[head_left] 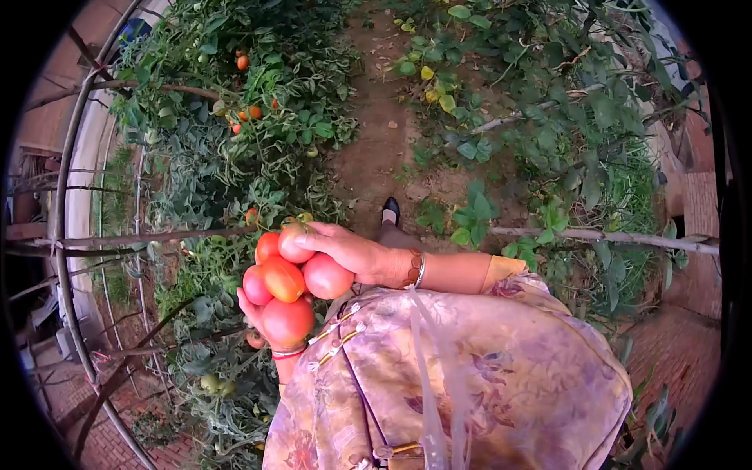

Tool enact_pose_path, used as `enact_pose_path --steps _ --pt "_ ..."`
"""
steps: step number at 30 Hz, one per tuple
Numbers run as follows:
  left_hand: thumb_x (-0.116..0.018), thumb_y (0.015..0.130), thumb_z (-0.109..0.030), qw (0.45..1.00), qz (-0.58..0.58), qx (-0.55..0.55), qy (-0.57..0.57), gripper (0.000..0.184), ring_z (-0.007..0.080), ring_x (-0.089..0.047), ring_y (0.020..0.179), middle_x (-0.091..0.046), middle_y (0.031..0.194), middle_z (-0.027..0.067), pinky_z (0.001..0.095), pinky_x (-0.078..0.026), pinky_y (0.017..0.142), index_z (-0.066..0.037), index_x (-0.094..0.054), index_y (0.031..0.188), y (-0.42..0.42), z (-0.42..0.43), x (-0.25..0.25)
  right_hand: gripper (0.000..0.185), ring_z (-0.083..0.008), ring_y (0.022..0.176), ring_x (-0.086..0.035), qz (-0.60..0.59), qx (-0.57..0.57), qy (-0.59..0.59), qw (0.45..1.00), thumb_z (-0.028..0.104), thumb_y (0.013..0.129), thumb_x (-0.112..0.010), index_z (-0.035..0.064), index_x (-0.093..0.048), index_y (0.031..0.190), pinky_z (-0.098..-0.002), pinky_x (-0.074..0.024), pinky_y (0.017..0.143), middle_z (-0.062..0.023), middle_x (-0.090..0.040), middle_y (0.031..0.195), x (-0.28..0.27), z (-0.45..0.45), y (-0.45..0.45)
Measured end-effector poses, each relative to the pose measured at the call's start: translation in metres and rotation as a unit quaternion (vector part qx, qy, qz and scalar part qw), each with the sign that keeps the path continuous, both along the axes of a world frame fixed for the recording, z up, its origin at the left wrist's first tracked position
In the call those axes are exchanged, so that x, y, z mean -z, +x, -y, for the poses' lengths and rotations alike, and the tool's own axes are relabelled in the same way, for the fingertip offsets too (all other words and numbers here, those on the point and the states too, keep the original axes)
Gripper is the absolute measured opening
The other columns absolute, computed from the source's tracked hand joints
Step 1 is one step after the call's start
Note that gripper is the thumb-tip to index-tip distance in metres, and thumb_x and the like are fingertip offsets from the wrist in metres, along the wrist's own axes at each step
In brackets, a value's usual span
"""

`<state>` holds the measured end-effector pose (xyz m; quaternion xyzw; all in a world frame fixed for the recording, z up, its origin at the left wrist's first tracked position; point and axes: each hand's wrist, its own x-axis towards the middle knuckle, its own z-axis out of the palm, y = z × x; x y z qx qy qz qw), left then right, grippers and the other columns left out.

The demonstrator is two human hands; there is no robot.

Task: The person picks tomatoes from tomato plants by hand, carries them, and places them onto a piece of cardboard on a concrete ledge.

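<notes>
Several red and orange tomatoes (pixel 283 280) are bunched together in front of my body, cradled by both hands. My left hand (pixel 252 310) cups the pile from beneath and the left; its fingertips show beside the large lower tomato (pixel 287 321), while most of the palm is hidden. From the right, my right hand (pixel 345 247) closes around the upper side, its thumb lying across the top tomato (pixel 295 245). A rounder pinkish tomato (pixel 328 276) rests against that palm. The right fingers under the pile are hidden.
Tomato plants (pixel 258 157) with ripening fruit (pixel 243 62) line the left. A dirt path (pixel 376 117) runs ahead, with leafy plants (pixel 564 141) on its right. Wooden poles (pixel 611 235) cross at both sides, and a curved pole (pixel 63 196) stands at far left.
</notes>
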<state>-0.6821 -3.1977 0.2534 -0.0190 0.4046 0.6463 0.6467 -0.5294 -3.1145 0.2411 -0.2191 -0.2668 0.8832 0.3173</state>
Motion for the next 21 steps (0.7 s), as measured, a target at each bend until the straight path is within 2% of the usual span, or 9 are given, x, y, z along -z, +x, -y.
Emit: enact_pose_path --steps 2,4,5,6,8,9,12,15,21 --pt "-0.036 0.085 -0.072 0.998 0.015 0.026 0.053 0.085 0.0337 -0.052 0.123 -0.048 0.140 0.0143 0.0434 -0.052 0.089 -0.010 -0.041 0.143 -0.003 -0.025 0.021 0.041 -0.0156 0.114 -0.053 0.003 0.008 -0.006 1.000 0.030 0.097 -0.056 0.0022 -0.050 0.127 -0.0326 -0.0447 0.099 -0.0076 -0.057 0.122 0.007 -0.027 0.007" --pt "-0.036 0.086 -0.071 0.977 0.110 0.098 0.156 0.084 0.0336 -0.048 0.128 -0.046 0.143 0.0143 0.0456 -0.047 0.098 -0.010 -0.040 0.143 -0.003 -0.057 0.032 0.041 -0.0154 0.114 -0.053 0.004 0.012 -0.006 1.000 0.030 0.097 -0.056 0.0020 -0.050 0.127 -0.0327 -0.0446 0.099 -0.0075 -0.056 0.122 0.006 -0.057 0.018" --pt "-0.038 0.087 -0.069 0.996 0.062 0.014 0.068 0.082 0.0328 -0.046 0.129 -0.045 0.143 0.0134 0.0467 -0.044 0.102 -0.010 -0.041 0.143 0.020 -0.082 0.016 0.042 -0.0152 0.114 -0.053 0.017 0.025 0.001 1.000 0.030 0.097 -0.056 0.0017 -0.050 0.127 -0.0324 -0.0446 0.099 -0.0075 -0.056 0.122 0.000 -0.073 0.028" --pt "-0.040 0.087 -0.068 0.961 0.186 0.091 0.182 0.079 0.0328 -0.045 0.130 -0.046 0.143 0.0126 0.0476 -0.042 0.103 -0.011 -0.042 0.142 0.016 -0.098 0.028 0.043 -0.0151 0.114 -0.053 0.029 0.034 0.009 0.999 0.031 0.096 -0.057 0.0014 -0.050 0.127 -0.0321 -0.0446 0.099 -0.0076 -0.056 0.122 -0.003 -0.088 0.037" --pt "-0.041 0.086 -0.069 0.965 0.183 0.115 0.148 0.078 0.0336 -0.047 0.129 -0.047 0.141 0.0125 0.0484 -0.043 0.102 -0.014 -0.043 0.141 0.027 -0.136 0.031 0.045 -0.0151 0.114 -0.054 0.035 0.063 0.007 0.997 0.031 0.096 -0.058 0.0015 -0.048 0.128 -0.0313 -0.0458 0.098 -0.0085 -0.055 0.123 -0.004 -0.119 0.054" --pt "-0.043 0.083 -0.070 0.986 0.132 0.069 0.079 0.083 0.0358 -0.055 0.120 -0.045 0.143 0.0141 0.0470 -0.058 0.079 -0.019 -0.034 0.147 0.040 -0.157 0.026 0.045 -0.0158 0.113 -0.054 0.051 0.071 0.003 0.996 0.030 0.097 -0.057 0.0014 -0.047 0.129 -0.0318 -0.0462 0.098 -0.0087 -0.055 0.123 -0.006 -0.133 0.065" --pt "-0.043 0.088 -0.064 0.954 0.191 0.175 0.149 0.079 0.0345 -0.051 0.125 -0.042 0.146 0.0128 0.0478 -0.052 0.094 -0.017 -0.030 0.150 0.055 -0.208 0.027 0.046 -0.0179 0.115 -0.055 0.073 0.096 -0.020 0.992 0.030 0.097 -0.056 0.0008 -0.045 0.132 -0.0335 -0.0469 0.098 -0.0100 -0.055 0.125 -0.024 -0.173 0.093" --pt "-0.043 0.089 -0.062 0.967 0.144 0.172 0.124 0.075 0.0315 -0.042 0.134 -0.042 0.146 0.0135 0.0472 -0.033 0.113 -0.013 -0.035 0.146 0.086 -0.257 0.013 0.046 -0.0199 0.118 -0.055 0.087 0.146 -0.013 0.985 0.029 0.098 -0.054 0.0013 -0.045 0.133 -0.0356 -0.0444 0.102 -0.0106 -0.055 0.128 -0.012 -0.199 0.114" --pt "-0.042 0.092 -0.058 0.941 0.168 0.258 0.144 0.075 0.0300 -0.042 0.135 -0.039 0.148 0.0134 0.0453 -0.034 0.114 -0.010 -0.029 0.149 0.099 -0.321 0.016 0.044 -0.0226 0.119 -0.055 0.101 0.214 -0.077 0.969 0.030 0.098 -0.051 0.0019 -0.047 0.132 -0.0372 -0.0442 0.103 -0.0126 -0.055 0.129 -0.003 -0.236 0.136"
